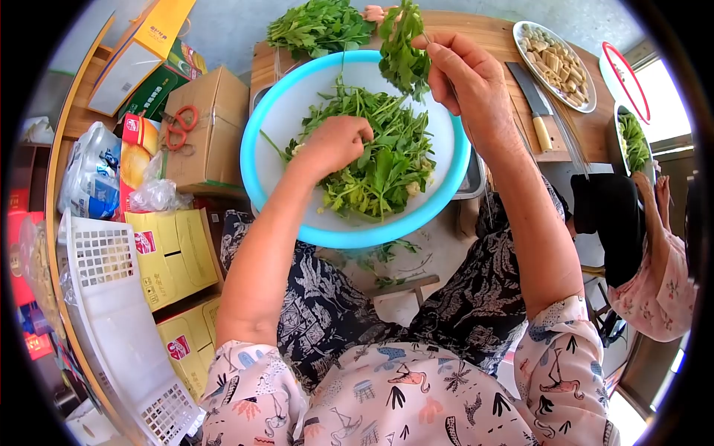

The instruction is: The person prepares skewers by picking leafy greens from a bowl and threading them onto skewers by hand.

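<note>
A white basin with a light blue rim [256, 189] stands in front of me, holding a heap of leafy greens [387, 167] that look like celery. My left hand [338, 146] is over the left part of the heap, its fingers curled in; what they hold, if anything, is hidden. Above the basin's far right rim, my right hand [468, 82] pinches a leafy green sprig [404, 52], whose leaves hang down over the basin. Behind the basin lies a larger bunch of greens [320, 28] on the wooden table [476, 26].
A knife [532, 100] and a plate of cut pieces [558, 67] lie to the right. Farther right, another person's hand [643, 186] is near a bowl of greens [632, 145]. Left are cardboard boxes [212, 126], red scissors [178, 128] and a white plastic basket [119, 320].
</note>
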Motion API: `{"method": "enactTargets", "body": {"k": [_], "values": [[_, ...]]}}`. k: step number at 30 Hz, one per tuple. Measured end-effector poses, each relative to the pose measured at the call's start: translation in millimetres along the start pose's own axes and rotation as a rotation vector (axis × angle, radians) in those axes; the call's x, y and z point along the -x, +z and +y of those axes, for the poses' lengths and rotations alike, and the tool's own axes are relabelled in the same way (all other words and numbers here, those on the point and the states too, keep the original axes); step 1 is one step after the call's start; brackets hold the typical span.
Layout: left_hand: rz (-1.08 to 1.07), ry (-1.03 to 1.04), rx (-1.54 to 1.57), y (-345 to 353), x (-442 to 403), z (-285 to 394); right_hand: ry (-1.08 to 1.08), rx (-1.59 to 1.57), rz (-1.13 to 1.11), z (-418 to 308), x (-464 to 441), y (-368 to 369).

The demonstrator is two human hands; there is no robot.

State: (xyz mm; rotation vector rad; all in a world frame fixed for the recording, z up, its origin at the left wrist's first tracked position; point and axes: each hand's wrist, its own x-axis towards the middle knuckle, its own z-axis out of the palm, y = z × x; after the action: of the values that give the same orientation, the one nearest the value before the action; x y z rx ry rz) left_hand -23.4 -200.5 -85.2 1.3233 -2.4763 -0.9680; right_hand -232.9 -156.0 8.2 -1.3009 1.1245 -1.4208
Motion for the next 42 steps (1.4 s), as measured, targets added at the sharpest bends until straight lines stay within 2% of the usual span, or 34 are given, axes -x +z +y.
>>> {"method": "enactTargets", "body": {"k": [1, 2, 5, 6, 8, 10, 12, 17, 20, 22, 29, 31, 37, 42], "values": [[-0.042, -0.069, 0.139, -5.5, -0.4, 1.6, 0.005, -0.001, -0.002, -0.3, -0.2, -0.5], [-0.044, -0.068, 0.139, -11.5, -0.7, 0.7, 0.009, -0.001, -0.003, -0.4, -0.5, -1.5], [0.028, -0.011, 0.565, -31.7, 4.6, 0.1, 0.002, -0.007, -0.003, 1.6, -1.9, -3.2], [0.031, -0.011, 0.564, -37.3, 8.4, 4.8, 0.000, -0.008, -0.005, 1.0, -2.2, -2.7], [0.129, -0.085, 1.022, -46.1, 14.8, 11.4, 0.021, -0.003, 0.000, -1.1, -1.5, -1.3], [0.125, -0.067, 1.105, -49.7, 12.3, 4.9, 0.027, -0.012, 0.001, -1.5, -1.0, -0.1], [0.034, 0.005, 1.349, -54.0, 12.7, 3.5, 0.033, -0.021, 0.001, -1.3, -0.7, 1.0], [0.019, -0.070, 1.431, -61.8, 20.2, 7.7, 0.047, -0.007, 0.003, -1.6, -1.7, 1.4], [0.144, -0.081, 1.296, -58.6, 22.2, 11.0, 0.051, -0.021, 0.005, -0.6, -1.4, 2.1], [0.325, -0.067, 1.232, -50.9, 20.2, 8.9, 0.052, -0.016, -0.002, -0.8, -0.9, 2.3], [0.311, 0.063, 1.540, -50.5, 15.2, 4.3, 0.123, -0.008, -0.050, 6.1, -2.7, 2.7], [0.288, 0.179, 1.615, -51.4, 16.1, 5.3, 0.148, -0.015, -0.053, 8.5, -4.3, 3.1], [0.160, 0.302, 1.618, -52.7, 20.3, 15.1, 0.234, -0.091, -0.012, 8.4, -5.7, 10.6], [0.121, 0.306, 1.600, -48.2, 20.9, 21.2, 0.252, -0.175, -0.070, 8.0, -8.0, 9.3]]}}
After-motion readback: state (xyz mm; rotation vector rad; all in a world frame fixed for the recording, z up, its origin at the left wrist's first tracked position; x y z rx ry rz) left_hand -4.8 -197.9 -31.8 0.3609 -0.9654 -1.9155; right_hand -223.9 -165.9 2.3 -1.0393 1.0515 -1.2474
